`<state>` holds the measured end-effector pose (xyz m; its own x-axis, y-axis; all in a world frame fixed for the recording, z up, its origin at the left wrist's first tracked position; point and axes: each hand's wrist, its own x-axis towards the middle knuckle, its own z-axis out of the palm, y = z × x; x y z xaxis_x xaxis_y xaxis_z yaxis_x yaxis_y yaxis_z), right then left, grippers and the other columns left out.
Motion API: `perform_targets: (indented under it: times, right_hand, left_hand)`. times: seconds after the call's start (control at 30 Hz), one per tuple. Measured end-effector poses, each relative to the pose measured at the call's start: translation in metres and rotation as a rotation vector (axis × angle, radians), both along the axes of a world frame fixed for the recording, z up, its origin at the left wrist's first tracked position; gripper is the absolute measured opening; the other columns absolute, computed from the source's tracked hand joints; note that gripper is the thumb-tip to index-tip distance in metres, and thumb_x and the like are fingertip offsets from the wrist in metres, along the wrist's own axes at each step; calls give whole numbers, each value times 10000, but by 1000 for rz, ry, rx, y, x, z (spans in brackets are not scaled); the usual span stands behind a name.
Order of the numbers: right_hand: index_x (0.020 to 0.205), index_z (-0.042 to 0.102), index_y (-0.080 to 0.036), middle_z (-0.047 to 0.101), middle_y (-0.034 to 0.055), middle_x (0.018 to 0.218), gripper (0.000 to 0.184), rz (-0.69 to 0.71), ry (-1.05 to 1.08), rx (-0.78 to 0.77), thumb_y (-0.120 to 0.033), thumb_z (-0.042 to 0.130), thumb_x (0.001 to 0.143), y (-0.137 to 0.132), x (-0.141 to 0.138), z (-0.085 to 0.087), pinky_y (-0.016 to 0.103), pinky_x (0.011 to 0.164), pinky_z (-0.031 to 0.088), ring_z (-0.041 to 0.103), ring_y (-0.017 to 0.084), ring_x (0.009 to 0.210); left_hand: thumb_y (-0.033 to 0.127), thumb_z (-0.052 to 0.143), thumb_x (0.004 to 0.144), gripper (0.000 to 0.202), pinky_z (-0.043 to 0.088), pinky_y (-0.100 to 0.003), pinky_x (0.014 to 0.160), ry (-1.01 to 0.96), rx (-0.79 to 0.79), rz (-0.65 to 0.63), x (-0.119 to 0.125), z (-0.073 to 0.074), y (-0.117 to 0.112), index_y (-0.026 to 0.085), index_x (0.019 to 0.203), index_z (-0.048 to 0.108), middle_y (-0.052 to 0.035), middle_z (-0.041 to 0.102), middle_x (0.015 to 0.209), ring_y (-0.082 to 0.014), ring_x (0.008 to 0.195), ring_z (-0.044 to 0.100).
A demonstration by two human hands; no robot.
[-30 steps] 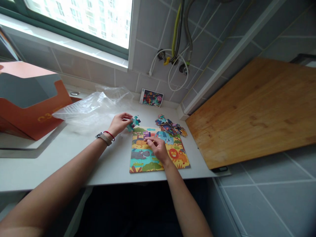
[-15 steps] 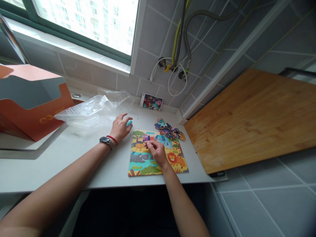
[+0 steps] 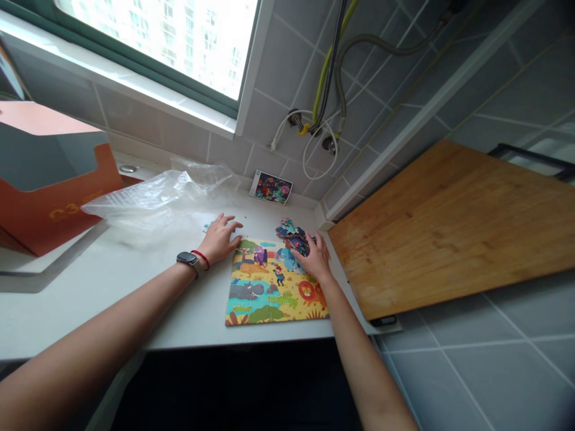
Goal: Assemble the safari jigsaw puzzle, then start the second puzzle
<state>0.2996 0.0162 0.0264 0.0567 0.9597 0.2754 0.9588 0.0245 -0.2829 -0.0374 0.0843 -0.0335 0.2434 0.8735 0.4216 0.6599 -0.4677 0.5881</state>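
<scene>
You had your left hand [image 3: 219, 238] palm down on the white countertop [image 3: 188, 317], just beyond the upper left corner of the flat, square animal-scene jigsaw [image 3: 269, 299]. Its fingers were loosely spread, with a clear gap between thumb and fingertips. Small light-blue cardboard puzzle pieces [image 3: 207, 225] showed beside and partly under that hand; nothing was visibly gripped, though the palm hid whatever lay directly beneath.

Your right hand [image 3: 316, 258] was at the heap of dark, multicoloured cardboard puzzle pieces [image 3: 290, 230], which lay at the upper right edge of the animal jigsaw. Thumb and fingers were parted, with part of the heap showing between them. You appeared to be touching it, but whether your fingertips had caught a piece could not be told.

The step in hand seemed to be picking over the loose pieces, with the right hand at the heap and the left hand by the separate blue ones. Near the tiled wall lay a small printed card with a dark, colourful picture [image 3: 271, 187], to the right of the crumpled clear plastic bag [image 3: 171, 188].

As a judgement, the next move called for closing your right thumb and fingertips on one piece's edge and lifting gently, without dragging its neighbours along.
</scene>
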Motion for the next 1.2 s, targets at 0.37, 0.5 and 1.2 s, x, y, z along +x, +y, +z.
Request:
perform_targets:
  times: [0.37, 0.5, 1.2]
  right_hand:
    - [1627, 366, -356, 368, 152, 1677, 852, 120, -119, -274, -646, 679, 890, 67, -6, -8, 691, 1174, 303, 362, 413, 1522]
    - [1528, 542, -312, 552, 136, 1531, 622, 116, -99, -126, -525, 634, 951, 73, -3, -18, 563, 1168, 376, 521, 344, 1396]
    - [1412, 681, -219, 699, 136, 1347, 502, 267, 159, 137, -420, 514, 983, 84, 17, -13, 475, 1152, 447, 619, 291, 1272]
  left_hand:
    - [372, 571, 910, 337, 348, -605, 1222, 27, 22, -29, 1, 5, -4, 213, 1163, 728, -149, 630, 1366, -373, 1364, 517]
    - [380, 567, 917, 342, 360, -596, 1217, 24, 17, -31, 2, 5, -4, 210, 1164, 730, -154, 627, 1365, -369, 1354, 526]
    - [355, 506, 993, 321, 393, -531, 1215, -72, -159, -357, 12, 17, -23, 236, 1220, 698, -130, 645, 1403, -332, 1443, 491]
